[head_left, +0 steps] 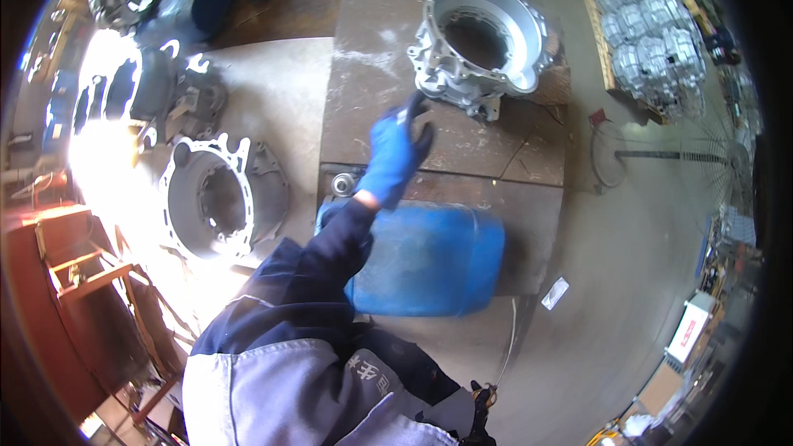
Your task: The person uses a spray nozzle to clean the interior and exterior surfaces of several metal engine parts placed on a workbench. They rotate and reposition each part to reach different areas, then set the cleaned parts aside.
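Note:
My left hand (pixel 395 153), in a blue glove with dark fingertips, reaches forward over the brown work table (pixel 372 58). Its thumb and fingers are apart, and I see nothing between them. The fingertips are at the near left edge of a silver-grey cast metal housing (pixel 529 29) with a wide round opening. Whether they touch it, I cannot tell. Beside my wrist stands a small round metal part (pixel 344 185). Just right of my forearm lies a blue plastic drum (pixel 429 260) on its side. My right hand cannot be made out.
Another ring-shaped housing (pixel 248 190) stands to the left, with more castings (pixel 194 103) behind it. At far right, shiny castings (pixel 648 21) sit on a wooden pallet, near a fan (pixel 727 161). A white paper (pixel 555 293) lies on the floor. A thin cord (pixel 512 339) hangs near the table.

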The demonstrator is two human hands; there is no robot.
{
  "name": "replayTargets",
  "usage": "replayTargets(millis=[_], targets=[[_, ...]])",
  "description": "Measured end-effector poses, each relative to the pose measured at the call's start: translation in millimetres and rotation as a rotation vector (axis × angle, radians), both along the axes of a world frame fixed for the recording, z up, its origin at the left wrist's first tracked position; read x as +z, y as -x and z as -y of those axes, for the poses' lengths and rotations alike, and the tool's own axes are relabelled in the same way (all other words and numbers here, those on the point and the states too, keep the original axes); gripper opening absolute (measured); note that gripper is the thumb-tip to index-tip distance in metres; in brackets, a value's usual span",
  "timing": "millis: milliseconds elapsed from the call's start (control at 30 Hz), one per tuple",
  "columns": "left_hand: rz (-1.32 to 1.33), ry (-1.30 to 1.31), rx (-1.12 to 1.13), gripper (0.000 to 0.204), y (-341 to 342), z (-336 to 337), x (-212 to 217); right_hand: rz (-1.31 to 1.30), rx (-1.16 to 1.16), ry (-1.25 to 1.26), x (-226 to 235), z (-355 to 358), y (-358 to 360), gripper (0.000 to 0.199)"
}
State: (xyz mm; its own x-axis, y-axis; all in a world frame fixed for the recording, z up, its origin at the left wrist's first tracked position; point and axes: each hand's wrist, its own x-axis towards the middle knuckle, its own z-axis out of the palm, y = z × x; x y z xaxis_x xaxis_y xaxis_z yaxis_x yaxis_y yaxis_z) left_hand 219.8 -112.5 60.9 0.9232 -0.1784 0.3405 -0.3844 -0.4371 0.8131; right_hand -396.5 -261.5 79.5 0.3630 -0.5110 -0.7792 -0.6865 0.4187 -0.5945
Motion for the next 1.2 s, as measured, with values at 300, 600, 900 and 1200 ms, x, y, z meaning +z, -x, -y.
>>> replayTargets(millis=[300,600,900,1200], targets=[[-0.284,-1.018,0.815,0.054,124.4,-263.0,-17.5,0.147,0.126,0.019,19.2,10.8,-80.5,0.042],[-0.579,-0.891,0.763,0.024,121.0,-322.0,-79.1,0.265,0.096,0.062,29.5,-15.9,-81.6,0.043],[-0.633,0.112,0.238,0.024,70.4,-399.3,73.2,0.343,-0.024,0.101,44.1,-82.0,-10.7,0.045],[-0.051,0.28,-0.397,0.024,140.7,-204.9,168.3,0.426,-0.202,0.191,57.2,-185.6,66.8,0.046]])
